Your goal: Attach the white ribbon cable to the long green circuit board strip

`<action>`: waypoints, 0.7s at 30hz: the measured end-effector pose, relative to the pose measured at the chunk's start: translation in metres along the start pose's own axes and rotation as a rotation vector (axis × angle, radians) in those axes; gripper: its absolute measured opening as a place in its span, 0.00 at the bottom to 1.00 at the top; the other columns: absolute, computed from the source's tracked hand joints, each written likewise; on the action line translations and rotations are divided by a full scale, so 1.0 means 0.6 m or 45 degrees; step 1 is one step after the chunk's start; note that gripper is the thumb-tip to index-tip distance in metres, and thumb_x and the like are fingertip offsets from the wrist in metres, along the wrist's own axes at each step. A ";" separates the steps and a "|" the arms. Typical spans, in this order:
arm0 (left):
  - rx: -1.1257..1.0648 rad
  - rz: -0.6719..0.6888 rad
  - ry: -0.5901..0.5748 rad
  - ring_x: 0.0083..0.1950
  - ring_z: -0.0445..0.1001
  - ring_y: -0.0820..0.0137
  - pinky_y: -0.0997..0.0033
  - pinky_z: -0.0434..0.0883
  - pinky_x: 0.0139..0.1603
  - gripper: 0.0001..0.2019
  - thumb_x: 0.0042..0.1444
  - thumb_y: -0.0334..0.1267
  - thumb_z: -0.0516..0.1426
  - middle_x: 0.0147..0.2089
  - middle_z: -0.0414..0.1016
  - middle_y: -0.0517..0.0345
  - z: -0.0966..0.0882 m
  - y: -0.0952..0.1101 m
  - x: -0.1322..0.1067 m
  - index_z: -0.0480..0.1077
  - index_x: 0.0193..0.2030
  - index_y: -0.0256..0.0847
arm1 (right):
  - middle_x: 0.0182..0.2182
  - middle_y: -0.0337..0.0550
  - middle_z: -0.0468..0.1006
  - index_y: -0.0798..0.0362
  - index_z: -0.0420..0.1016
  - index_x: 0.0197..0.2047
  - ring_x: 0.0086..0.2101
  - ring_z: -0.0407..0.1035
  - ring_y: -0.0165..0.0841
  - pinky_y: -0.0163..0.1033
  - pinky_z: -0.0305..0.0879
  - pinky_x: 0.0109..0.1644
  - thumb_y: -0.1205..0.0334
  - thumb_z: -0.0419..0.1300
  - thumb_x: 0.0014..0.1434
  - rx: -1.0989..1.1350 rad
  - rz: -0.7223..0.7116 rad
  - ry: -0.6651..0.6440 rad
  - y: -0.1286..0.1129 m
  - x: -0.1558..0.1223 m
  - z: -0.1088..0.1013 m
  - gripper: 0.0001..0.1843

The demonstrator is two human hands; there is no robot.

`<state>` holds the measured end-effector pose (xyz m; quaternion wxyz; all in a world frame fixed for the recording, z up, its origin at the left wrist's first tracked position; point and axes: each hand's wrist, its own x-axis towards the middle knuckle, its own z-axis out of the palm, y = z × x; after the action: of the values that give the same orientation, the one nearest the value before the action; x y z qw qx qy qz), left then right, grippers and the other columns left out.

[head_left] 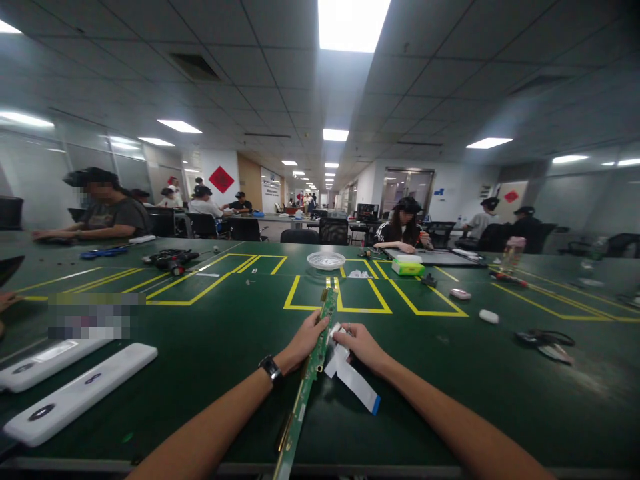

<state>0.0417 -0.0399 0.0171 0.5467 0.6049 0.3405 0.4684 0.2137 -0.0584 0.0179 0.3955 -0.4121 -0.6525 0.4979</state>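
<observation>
A long narrow green circuit board [314,363] lies lengthwise on the green table [450,393], running from the near edge toward the yellow markings. My left hand [305,341] grips the board's left side near its far half, fingers curled round it; a dark watch is on that wrist. My right hand [361,345] is closed in a pinch on a white flat ribbon cable [353,377] with a blue tip, right beside the board. The cable trails toward me on the table.
Two long white panels [75,393] lie at the near left. A clear round dish [326,260], a green box [407,268], small white parts [489,317], dark cables [545,339] and tools [170,259] sit farther out. Other people sit at the table's far side.
</observation>
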 end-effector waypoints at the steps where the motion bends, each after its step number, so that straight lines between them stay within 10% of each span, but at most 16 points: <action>1: 0.010 -0.005 -0.027 0.37 0.71 0.68 0.71 0.67 0.39 0.22 0.55 0.51 0.57 0.40 0.74 0.56 0.001 0.000 -0.002 0.68 0.51 0.37 | 0.20 0.34 0.71 0.57 0.71 0.32 0.19 0.63 0.24 0.30 0.62 0.21 0.45 0.61 0.53 0.004 -0.001 0.004 0.002 0.001 0.000 0.20; 21: 0.080 0.075 0.003 0.40 0.72 0.65 0.69 0.67 0.42 0.23 0.55 0.52 0.56 0.41 0.75 0.54 0.005 -0.005 0.004 0.68 0.50 0.36 | 0.18 0.33 0.70 0.57 0.70 0.30 0.17 0.62 0.24 0.30 0.60 0.20 0.46 0.61 0.52 0.009 0.008 -0.017 -0.003 0.001 0.001 0.20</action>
<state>0.0456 -0.0383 0.0149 0.5132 0.6309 0.3376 0.4740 0.2130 -0.0585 0.0196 0.3911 -0.4096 -0.6520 0.5042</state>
